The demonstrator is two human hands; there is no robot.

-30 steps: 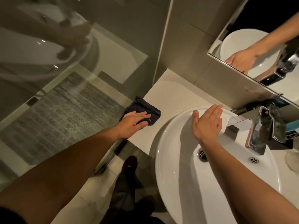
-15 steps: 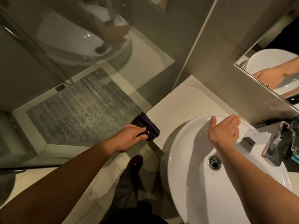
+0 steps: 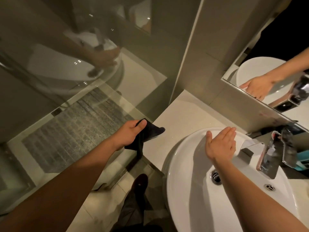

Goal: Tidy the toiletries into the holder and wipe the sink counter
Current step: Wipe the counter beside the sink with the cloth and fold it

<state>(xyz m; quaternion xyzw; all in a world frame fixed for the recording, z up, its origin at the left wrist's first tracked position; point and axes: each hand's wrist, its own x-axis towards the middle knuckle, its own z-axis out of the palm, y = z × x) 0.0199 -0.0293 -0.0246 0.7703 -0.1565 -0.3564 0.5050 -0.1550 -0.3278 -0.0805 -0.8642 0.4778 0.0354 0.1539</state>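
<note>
My left hand [image 3: 129,131] grips a dark cloth [image 3: 148,133], lifted just off the left front corner of the pale sink counter [image 3: 184,113]; the cloth hangs down past the counter edge. My right hand [image 3: 220,144] lies flat, fingers together and empty, on the far rim of the white round basin [image 3: 187,190]. A chrome faucet [image 3: 274,156] stands at the basin's right side. Blue toiletry items [image 3: 302,161] show partly behind the faucet at the right edge; a holder cannot be made out.
A glass shower partition [image 3: 83,81] stands directly left of the counter, with a grey mat [image 3: 75,131] behind it. A mirror [image 3: 275,64] hangs above the basin. The drain [image 3: 216,176] sits in the bowl. My dark shoe [image 3: 139,183] is on the tiled floor below.
My left hand has dragged the cloth off the counter's left front corner and closed around it, lifting it. My right hand has stayed on the basin rim. The camera has swung left.
</note>
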